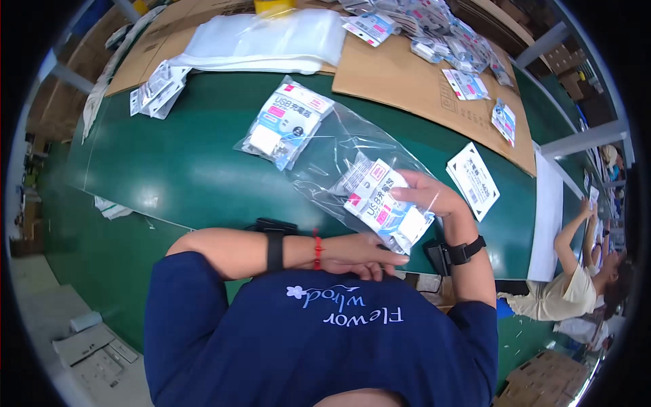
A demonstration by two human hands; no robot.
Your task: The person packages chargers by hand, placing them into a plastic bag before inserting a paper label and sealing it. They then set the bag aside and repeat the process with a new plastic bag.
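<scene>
My right hand [434, 193] grips a packaged charger [380, 197] by its upper right side, with the thumb across the printed front. This flat pack has a white, pink and blue card, and a white block shows near its lower end. Just below it, at the table's near edge, lies my left hand [359, 254], one finger stretched right beside the pack's lower corner and the others loosely bent. A large clear plastic bag [339, 146] spreads around the held pack and up to a second stack of charger packs [288, 122]. Whether that stack is inside the bag, I cannot tell.
White printed labels [472, 182] lie right of my right hand. Cardboard [413, 88] bears a heap of similar packs [454, 34] at the far right. Clear bags [264, 41] are stacked at the back; more cards [159, 88] lie far left. Another person [563, 292] works at right.
</scene>
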